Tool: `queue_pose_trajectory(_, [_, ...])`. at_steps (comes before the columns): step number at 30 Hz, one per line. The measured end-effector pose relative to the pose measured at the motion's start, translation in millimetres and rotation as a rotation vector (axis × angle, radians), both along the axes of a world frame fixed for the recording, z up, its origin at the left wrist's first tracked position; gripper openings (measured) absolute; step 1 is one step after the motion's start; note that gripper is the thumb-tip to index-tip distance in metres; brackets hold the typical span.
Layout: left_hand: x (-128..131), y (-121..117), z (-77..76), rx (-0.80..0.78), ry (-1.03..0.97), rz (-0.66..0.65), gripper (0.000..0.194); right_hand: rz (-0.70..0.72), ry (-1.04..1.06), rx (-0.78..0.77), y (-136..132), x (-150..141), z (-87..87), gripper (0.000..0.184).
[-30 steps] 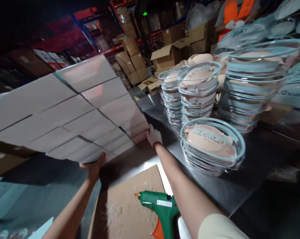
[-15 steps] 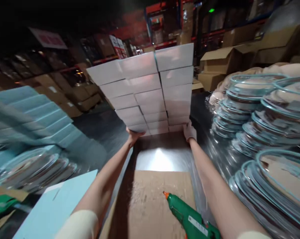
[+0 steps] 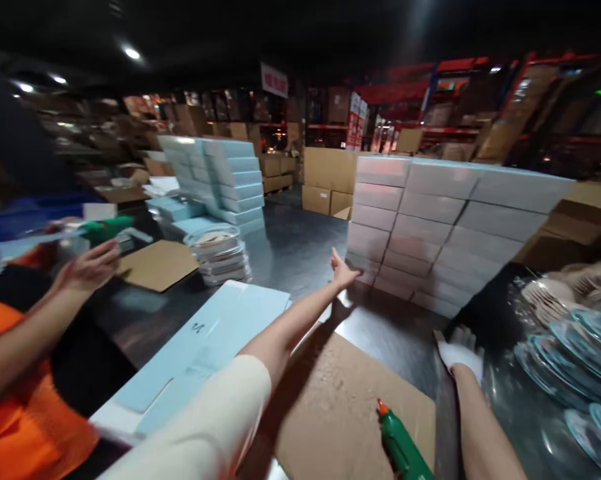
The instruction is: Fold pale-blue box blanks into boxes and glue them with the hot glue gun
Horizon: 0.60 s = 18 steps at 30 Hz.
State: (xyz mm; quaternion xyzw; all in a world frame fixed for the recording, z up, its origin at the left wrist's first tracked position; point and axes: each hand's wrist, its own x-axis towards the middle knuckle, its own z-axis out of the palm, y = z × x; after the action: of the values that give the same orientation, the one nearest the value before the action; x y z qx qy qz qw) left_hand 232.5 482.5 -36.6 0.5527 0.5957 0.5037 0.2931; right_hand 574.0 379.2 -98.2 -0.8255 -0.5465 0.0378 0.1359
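In front of me stands a wide stack of white boxes (image 3: 420, 227), several layers high. My left hand (image 3: 344, 270) is at its lower left corner with fingers apart; whether a fingertip touches the boxes I cannot tell. My right hand (image 3: 461, 353), in a white glove, is spread low over the metal table, apart from the stack. Between my arms lies a brown cardboard sheet (image 3: 340, 393), with a green glue gun (image 3: 403, 440) on it, its orange nozzle pointing away from me. A flat light blue box (image 3: 220, 333) lies left of the sheet.
Wrapped bundles of round lids or plates (image 3: 560, 353) stand at the right. At the left, a co-worker's hand (image 3: 90, 267) is near another green glue gun (image 3: 105, 229). Farther back are blue boxes (image 3: 230, 177), a plate stack (image 3: 220, 253) and cardboard cartons (image 3: 325, 177).
My view has swung left, bringing the co-worker into sight. My right hand has come off the stack's right corner. My left hand's fingers have spread at its left corner.
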Motion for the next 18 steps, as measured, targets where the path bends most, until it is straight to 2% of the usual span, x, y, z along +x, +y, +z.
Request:
queue_pose_trajectory(3, [-29.4,-49.6,31.6,0.078,0.127,-0.148,0.147,0.026,-0.030,-0.006,-33.6,0.5,4.7,0.083])
queue_pose_trajectory(5, [-61.0,-91.5,50.5,0.153,0.224,-0.275,0.136,0.072,-0.023,-0.012,-53.6,4.3,6.3,0.081])
queue_pose_trajectory(7, [-101.9,-139.0,64.3,0.219,0.382,-0.401,0.112,0.113,0.036,0.014,-68.0,10.1,8.0,0.075])
queue_pose_trajectory(9, [-149.2,-188.9,70.4,0.210,0.633,-0.452,0.078,0.132,0.133,0.067,-75.8,15.4,12.9,0.059])
queue_pose_trajectory(11, [-198.5,-235.9,67.9,0.121,0.840,-0.360,0.051,0.147,0.234,0.105,-79.6,16.7,23.1,0.038])
queue_pose_trajectory(12, [-222.1,-256.3,64.0,0.071,0.864,-0.268,0.050,0.156,0.268,0.118,-82.2,14.8,29.7,0.032])
queue_pose_trajectory(14, [-263.7,-288.4,52.7,-0.030,0.829,-0.056,0.073,0.186,0.321,0.160,-93.8,3.8,43.1,0.030])
queue_pose_trajectory(16, [-294.0,-307.8,40.4,-0.145,0.765,0.113,0.097,0.216,0.337,0.217,-119.2,-17.7,52.3,0.038])
queue_pose_trajectory(18, [-311.8,-317.7,30.8,-0.252,0.684,0.188,0.098,0.297,0.269,0.318,-160.0,-48.3,54.9,0.051])
